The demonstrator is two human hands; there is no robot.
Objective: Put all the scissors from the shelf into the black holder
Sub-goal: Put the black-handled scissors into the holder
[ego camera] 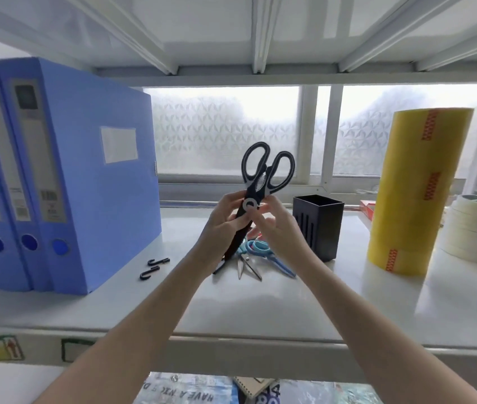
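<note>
Both hands meet above the middle of the white shelf, holding a pair of black kitchen scissors upright with the handle loops at the top. The left hand is wrapped around the black sheath over the blades, thumb and fingers closed on it. The right hand pinches the scissors at the pivot, its thumb and forefinger pressed to the grey round part, the other fingers loosely curled beside it. The lower tip of the sheath points down toward the shelf, just above the things lying there.

Under the hands, on the shelf surface, lies a pair of blue-handled scissors, with a second, smaller pair of silver blades spread open just beside it (how many pairs lie in this small heap cannot be told, since the hands cover part of it).

The black holder stands upright toward the back of the shelf, just right of the hands, with nothing showing above its rim.

At the shelf's left end stand blue box files in a row, with two small black hooks lying in front of them. Toward the right end stands a tall yellow roll, and beyond it a stack of tape rolls.
</note>
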